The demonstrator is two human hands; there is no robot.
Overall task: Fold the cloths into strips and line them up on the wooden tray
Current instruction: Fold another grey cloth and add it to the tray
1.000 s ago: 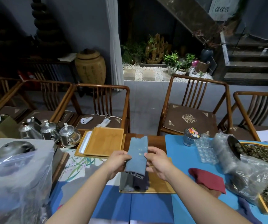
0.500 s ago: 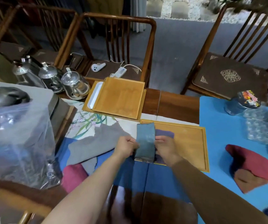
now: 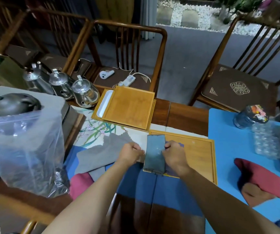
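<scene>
Blue-grey folded cloth (image 3: pixel 154 152), two hands

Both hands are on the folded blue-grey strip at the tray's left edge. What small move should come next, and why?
Probably lower the blue-grey strip flat beside the purple cloth on the wooden tray and release: left hand and right hand pinch its sides.

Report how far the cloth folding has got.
Done: one dark strip seems to lie on the tray, mostly hidden. In hand: both hands, left and right, hold a folded blue strip over the tray's left edge. Left: the grey cloth, pink cloth and red cloth lie unfolded.
</scene>
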